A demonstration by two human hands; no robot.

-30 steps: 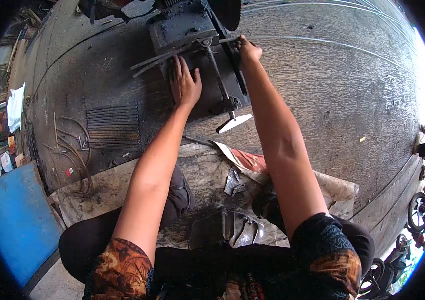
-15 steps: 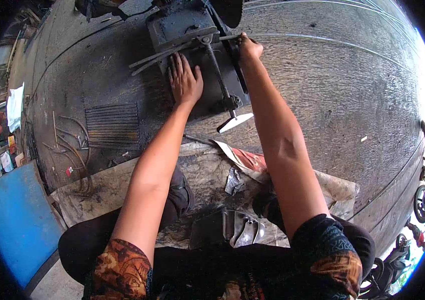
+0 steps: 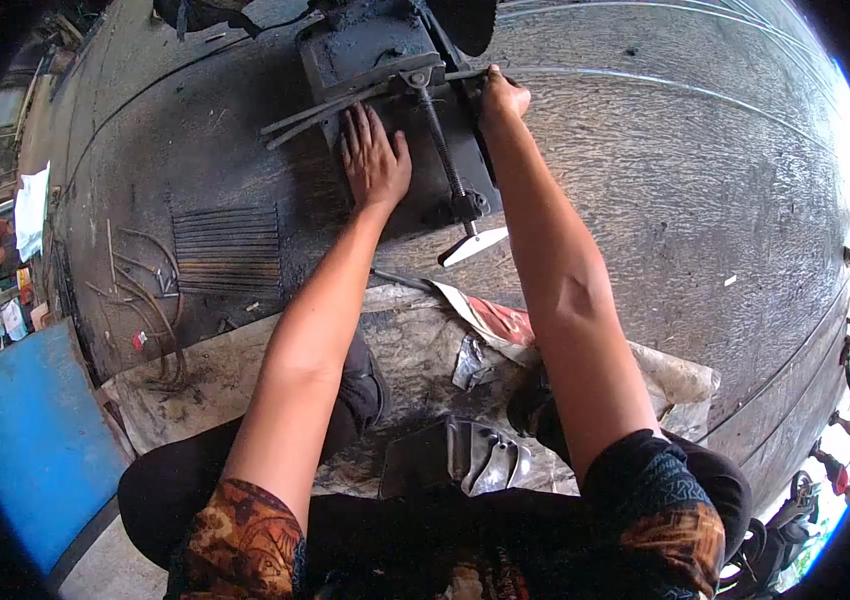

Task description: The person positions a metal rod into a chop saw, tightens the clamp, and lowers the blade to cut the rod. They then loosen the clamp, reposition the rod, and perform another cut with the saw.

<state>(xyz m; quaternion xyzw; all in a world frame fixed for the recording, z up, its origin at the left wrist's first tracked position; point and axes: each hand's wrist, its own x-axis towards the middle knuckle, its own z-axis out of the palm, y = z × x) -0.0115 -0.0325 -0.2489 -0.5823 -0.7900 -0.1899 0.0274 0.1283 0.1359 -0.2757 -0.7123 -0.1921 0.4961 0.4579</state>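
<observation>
My left hand lies flat with fingers stretched on the dark base plate of a cut-off machine. Its fingertips touch or nearly touch a metal bar that juts out to the left beside another one. My right hand is closed around a long thin metal rod, which runs off to the right. Between the hands is the machine's clamp screw, with a pale handle at its near end. Part of a dark disc shows at the top.
Left of the machine lies a neat row of cut rods, with bent rods beside it. A stained sheet covers the ground near my feet, with a dark metal piece between my legs. A blue panel lies at far left.
Both hands keep their places on the base and the rod. Only the camera view has shifted very slightly.
</observation>
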